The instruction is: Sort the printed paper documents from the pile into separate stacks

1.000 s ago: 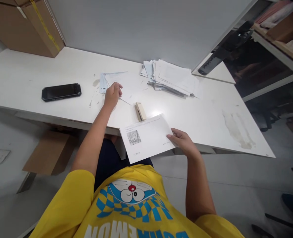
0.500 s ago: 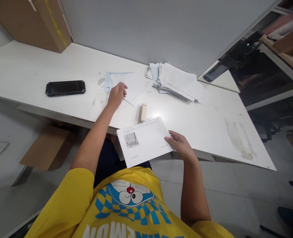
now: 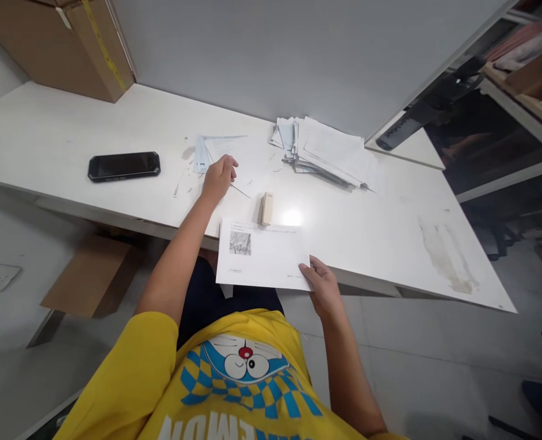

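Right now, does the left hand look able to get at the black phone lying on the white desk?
Probably yes. The left hand rests on the small fanned stack of white papers, and the flat black phone lies further left on the white desk with only bare desktop between them; its grip looks free.

left hand [image 3: 218,176] stretched forward, fingers curled, right hand [image 3: 321,284] pinching
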A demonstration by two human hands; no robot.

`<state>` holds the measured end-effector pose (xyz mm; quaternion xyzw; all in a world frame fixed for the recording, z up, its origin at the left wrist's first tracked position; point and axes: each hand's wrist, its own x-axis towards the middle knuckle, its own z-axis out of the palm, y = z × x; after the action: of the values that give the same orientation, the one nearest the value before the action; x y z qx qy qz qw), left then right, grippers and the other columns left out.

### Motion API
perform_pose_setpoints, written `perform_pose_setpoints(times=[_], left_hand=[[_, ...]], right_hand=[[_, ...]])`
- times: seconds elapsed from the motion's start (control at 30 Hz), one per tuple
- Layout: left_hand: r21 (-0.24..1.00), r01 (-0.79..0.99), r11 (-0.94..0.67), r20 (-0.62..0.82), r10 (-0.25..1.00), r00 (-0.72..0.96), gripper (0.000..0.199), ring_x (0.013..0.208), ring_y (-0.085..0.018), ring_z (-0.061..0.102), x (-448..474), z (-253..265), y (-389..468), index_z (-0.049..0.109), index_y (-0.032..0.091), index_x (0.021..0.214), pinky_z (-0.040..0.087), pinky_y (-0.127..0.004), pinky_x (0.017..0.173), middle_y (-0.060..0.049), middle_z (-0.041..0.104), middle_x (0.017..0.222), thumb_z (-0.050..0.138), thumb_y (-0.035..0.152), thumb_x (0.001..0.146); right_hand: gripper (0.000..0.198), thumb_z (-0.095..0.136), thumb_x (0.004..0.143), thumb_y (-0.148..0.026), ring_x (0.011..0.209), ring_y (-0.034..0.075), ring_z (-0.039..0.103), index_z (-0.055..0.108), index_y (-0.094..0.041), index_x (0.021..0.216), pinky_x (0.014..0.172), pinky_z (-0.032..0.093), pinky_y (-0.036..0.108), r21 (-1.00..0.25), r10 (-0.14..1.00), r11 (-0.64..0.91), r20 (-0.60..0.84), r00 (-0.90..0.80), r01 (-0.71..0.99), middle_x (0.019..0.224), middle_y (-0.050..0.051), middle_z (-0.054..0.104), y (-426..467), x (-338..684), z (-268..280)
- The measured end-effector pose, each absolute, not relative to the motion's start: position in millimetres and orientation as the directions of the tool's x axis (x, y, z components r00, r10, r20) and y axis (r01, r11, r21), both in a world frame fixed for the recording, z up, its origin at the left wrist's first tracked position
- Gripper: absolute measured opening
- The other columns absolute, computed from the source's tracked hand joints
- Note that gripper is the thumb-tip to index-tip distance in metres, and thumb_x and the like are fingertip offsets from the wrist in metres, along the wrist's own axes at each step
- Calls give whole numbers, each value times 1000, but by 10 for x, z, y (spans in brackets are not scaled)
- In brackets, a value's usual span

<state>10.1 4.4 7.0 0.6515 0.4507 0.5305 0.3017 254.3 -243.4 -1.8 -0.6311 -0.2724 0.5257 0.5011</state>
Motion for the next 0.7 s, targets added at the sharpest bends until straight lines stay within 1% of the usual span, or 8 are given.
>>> perform_pose_setpoints(times=[0.1,0.17,0.27,0.37,0.43,0.5,0.6,0.7], left_hand=[[866,248,-434,441,897,32,44,57,-12,58,100,69,34,60,21,83,44,-24,58,0,59,64,34,52,101],[863,249,-440,446,894,37,45,57,-12,58,98,59,37,60,21,83,45,-24,59,0,59,64,33,53,101],[858,266,-439,444,895,47,46,59,-12,58,97,21,63,60,22,84,46,-24,60,0,59,65,32,54,101],[857,266,-441,443,895,56,45,59,-12,58,97,-32,104,59,22,85,47,-24,60,0,58,65,32,55,100],[861,255,-441,441,896,58,44,58,-12,57,92,-54,124,58,23,85,46,-24,59,1,58,65,32,55,100],[862,253,-438,437,897,63,44,58,-12,57,81,-53,130,58,23,85,46,-24,58,1,58,65,32,55,100],[855,281,-435,431,899,80,45,58,-12,58,65,-12,112,58,23,85,46,-24,58,1,58,65,32,56,100],[845,317,-431,425,901,92,46,58,-13,58,59,39,82,58,23,84,47,-25,59,1,59,65,30,56,100]], right_hand=[[55,78,66,-48,90,25,68,67,-18,110,79,55,37,-933,856,-325,-360,370,-157,98,8,74,-2450,2482,-74],[57,73,71,-49,94,25,67,65,-17,117,81,55,39,-956,864,-284,-286,414,-69,106,10,72,-2439,2481,-112],[60,63,81,-50,93,25,66,58,-18,131,78,55,40,-935,898,-203,-58,436,292,115,12,67,-2387,2566,-122],[62,57,87,-48,89,26,65,49,-20,142,71,55,41,-694,923,-142,164,348,705,125,16,59,-2311,2681,-27],[57,53,91,-44,91,28,65,49,-19,141,72,55,43,-520,931,-75,270,247,851,128,18,57,-2252,2698,88],[47,48,94,-39,100,30,63,52,-18,136,79,55,46,-422,923,76,373,97,903,125,18,59,-2181,2633,214],[39,43,97,-30,116,29,58,54,-20,134,94,52,47,-357,858,360,489,-156,862,125,15,62,-2047,2412,338],[44,40,97,-23,128,29,50,48,-17,140,103,47,47,-318,823,494,470,-318,809,136,14,58,-1893,2183,306]])
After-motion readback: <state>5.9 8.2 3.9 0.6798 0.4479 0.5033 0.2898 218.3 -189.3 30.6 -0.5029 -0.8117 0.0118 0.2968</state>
